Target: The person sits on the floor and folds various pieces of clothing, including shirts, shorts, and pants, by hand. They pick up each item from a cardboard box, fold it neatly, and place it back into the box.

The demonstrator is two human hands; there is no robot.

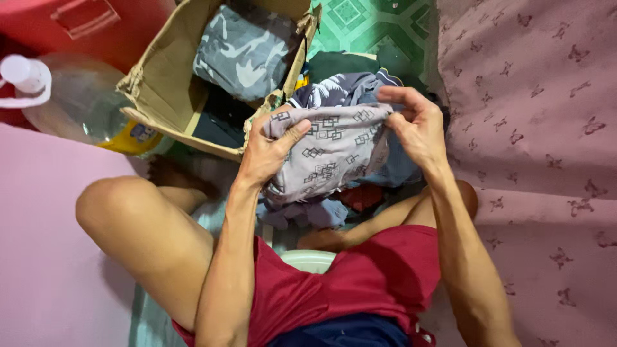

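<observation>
Left hand (268, 153): clamped on grey cloth's (328, 151) left edge
Right hand (416, 125): pinching its top right corner
Cloth: held up over clothes pile (350, 87) — between the knees
Box (177, 83): just left, open, clothes inside

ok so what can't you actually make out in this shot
Head view only:
- grey patterned cloth: its kind, bunched between left hand and right hand.
- torn cardboard box: its bottom, hidden under camouflage fabric.
- clear plastic bottle: cut by left edge.
</observation>
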